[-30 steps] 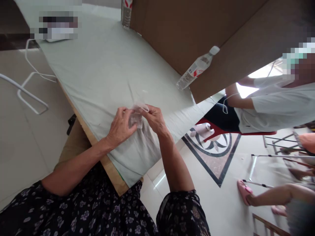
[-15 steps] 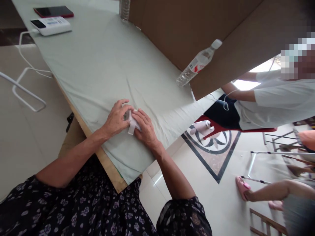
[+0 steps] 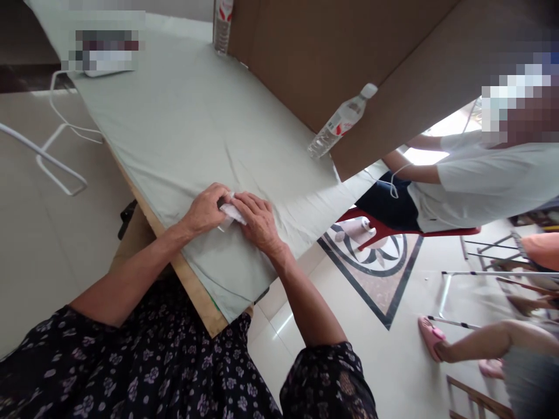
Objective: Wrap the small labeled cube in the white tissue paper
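Observation:
Both my hands meet over the pale cloth on the table, close to its near corner. Between them is a small white object (image 3: 233,213), thin and folded like paper or a little carton; its exact kind is too small to make out. My left hand (image 3: 205,210) pinches it from the left with thumb and curled fingers. My right hand (image 3: 258,220) wraps over its right side, the fingers pressed down on it. Much of the object is hidden under my fingers.
A large cardboard panel (image 3: 305,64) stands across the table's far side. A water bottle (image 3: 338,127) leans by it, another bottle (image 3: 222,29) stands at its left edge. A white cable (image 3: 55,99) hangs at left. A person in a white shirt (image 3: 489,180) sits at right.
The white object has turned in my hands, and its hanging strip now lies flatter across. My left fingers have closed in further around it. The whole view has shifted slightly.

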Action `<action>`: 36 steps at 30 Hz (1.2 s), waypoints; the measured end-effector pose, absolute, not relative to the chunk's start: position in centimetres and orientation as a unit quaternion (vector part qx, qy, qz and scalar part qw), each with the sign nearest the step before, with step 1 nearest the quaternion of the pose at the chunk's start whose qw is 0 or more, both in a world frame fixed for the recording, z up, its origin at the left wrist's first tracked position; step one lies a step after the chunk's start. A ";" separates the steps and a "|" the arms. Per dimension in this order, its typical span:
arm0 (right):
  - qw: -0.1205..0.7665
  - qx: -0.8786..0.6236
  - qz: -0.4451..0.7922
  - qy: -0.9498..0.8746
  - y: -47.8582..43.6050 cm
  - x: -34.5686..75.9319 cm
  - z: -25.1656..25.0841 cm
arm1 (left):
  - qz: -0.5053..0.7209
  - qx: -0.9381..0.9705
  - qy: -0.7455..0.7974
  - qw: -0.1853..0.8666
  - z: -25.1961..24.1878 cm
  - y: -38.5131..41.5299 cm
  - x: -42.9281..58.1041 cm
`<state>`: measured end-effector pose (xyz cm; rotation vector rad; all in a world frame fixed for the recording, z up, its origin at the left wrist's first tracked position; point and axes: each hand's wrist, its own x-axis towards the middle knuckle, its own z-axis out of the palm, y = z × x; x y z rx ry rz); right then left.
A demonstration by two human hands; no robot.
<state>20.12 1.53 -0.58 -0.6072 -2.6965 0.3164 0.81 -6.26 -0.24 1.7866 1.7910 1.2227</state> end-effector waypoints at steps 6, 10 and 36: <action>0.229 -0.234 0.222 -0.919 2.3 19.4 0.8 | 0.407 0.663 0.586 0.227 1.0 -8.0 -0.4; 0.219 -0.273 0.445 -0.824 2.6 19.1 2.2 | 0.431 0.628 0.583 0.282 1.5 -8.2 -0.4; 0.289 -0.362 0.610 -0.643 2.4 18.5 -0.7 | 0.535 0.365 0.535 0.542 1.0 -5.7 0.2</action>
